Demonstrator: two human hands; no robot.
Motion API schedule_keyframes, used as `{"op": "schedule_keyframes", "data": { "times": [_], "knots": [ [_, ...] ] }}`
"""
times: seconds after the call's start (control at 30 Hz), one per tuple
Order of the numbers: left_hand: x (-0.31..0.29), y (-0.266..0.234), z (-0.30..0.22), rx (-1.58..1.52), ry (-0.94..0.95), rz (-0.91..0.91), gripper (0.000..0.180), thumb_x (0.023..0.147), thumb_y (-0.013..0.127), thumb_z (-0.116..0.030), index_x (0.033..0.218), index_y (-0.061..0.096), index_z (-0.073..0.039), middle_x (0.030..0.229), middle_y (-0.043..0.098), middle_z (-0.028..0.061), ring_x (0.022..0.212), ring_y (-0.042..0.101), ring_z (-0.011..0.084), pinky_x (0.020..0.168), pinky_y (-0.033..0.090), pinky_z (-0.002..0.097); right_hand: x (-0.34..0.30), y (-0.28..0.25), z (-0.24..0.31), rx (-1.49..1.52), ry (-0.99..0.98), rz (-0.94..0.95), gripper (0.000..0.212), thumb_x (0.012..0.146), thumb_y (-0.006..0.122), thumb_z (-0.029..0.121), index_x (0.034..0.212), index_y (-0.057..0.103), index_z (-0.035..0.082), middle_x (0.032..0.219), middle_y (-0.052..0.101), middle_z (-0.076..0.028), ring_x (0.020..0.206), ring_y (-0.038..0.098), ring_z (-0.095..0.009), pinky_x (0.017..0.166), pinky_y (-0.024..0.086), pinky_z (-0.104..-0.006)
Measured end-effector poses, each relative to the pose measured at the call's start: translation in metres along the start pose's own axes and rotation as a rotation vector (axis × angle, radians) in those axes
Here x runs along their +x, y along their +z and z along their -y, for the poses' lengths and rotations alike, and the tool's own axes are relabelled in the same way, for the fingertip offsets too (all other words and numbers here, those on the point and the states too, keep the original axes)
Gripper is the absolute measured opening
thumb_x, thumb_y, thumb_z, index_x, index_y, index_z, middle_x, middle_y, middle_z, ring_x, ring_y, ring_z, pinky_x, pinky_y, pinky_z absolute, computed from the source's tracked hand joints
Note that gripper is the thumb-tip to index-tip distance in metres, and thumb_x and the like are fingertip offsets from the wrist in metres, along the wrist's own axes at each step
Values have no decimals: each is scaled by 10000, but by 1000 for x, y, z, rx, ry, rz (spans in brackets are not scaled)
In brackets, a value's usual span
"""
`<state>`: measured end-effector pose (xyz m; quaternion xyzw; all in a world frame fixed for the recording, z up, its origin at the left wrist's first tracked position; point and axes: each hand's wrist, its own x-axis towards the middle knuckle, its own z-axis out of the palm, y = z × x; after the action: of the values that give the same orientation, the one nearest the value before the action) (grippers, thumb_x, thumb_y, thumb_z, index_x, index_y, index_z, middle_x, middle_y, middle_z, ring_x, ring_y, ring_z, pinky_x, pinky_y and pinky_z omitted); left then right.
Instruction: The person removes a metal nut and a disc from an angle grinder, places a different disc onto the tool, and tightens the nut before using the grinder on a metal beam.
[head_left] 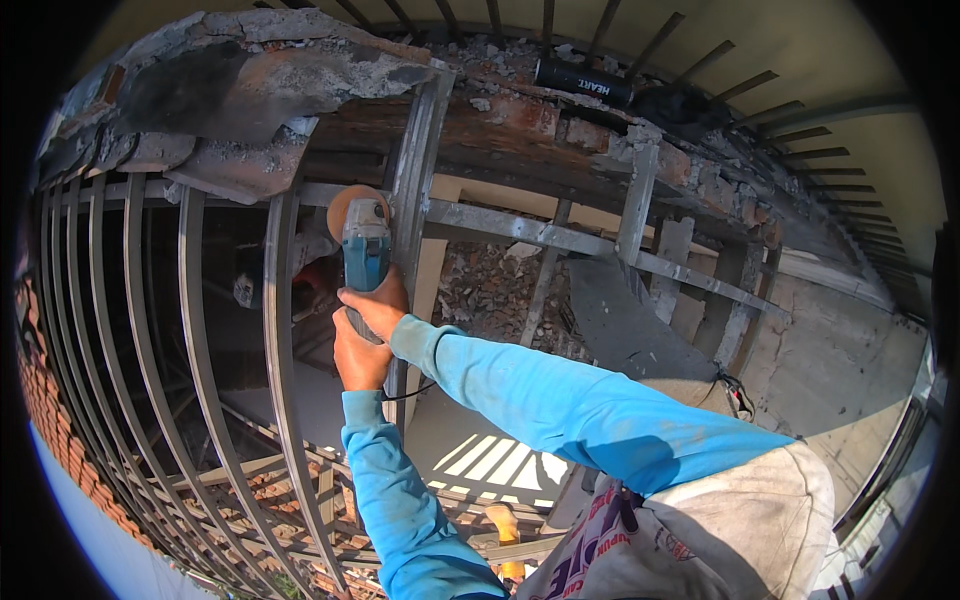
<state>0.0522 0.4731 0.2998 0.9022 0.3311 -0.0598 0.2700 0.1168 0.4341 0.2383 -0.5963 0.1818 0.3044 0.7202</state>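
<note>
Both of my hands grip a blue angle grinder (366, 262) with a grey metal head and a round tan-brown disc (352, 208). My left hand (360, 358) is closed around the rear of its body. Just ahead of it, my right hand (383, 304) wraps the middle of the body. The disc sits beside a metal beam (418, 150) that runs away from me, near where a crosswise metal bar (530, 228) meets it. Whether the disc touches metal, I cannot tell. A dark cord (410, 394) shows near my left wrist.
Several metal rafters (208, 400) with gaps between them run along the left. Broken concrete (240, 90) and a crumbling brick wall (520, 115) lie ahead, with a black cylinder (585, 82) on top. Rubble (490, 285) shows far below. A yellow boot (503, 522) stands near the bottom.
</note>
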Motion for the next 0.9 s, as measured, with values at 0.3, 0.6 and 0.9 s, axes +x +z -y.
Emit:
{"op": "schedule_keyframes", "data": {
  "times": [0.3, 0.6, 0.9],
  "knots": [
    [5, -6, 3, 18, 17, 30, 752, 594, 853, -285, 1179, 446, -47, 1042, 634, 235, 990, 616, 429, 825, 487, 453, 0, 4, 2, 43, 18, -29, 746, 673, 837, 283, 1217, 438, -34, 1077, 599, -200, 983, 624, -313, 872, 495, -407],
    [6, -4, 3, 26, 41, 22, 739, 592, 855, -284, 1158, 443, -48, 1023, 632, 241, 973, 615, 437, 814, 487, 458, 2, 4, 1, 51, 9, -38, 760, 655, 844, 300, 1207, 446, -39, 1070, 601, -208, 966, 631, -319, 863, 499, -407],
    [9, -4, 1, 56, 63, 9, 700, 602, 850, -284, 1121, 445, -48, 1002, 634, 242, 956, 616, 441, 800, 487, 462, 3, 1, 6, 40, 5, -39, 774, 653, 838, 298, 1220, 443, -50, 1106, 600, -222, 1003, 623, -327, 886, 490, -402]
  ]
}}
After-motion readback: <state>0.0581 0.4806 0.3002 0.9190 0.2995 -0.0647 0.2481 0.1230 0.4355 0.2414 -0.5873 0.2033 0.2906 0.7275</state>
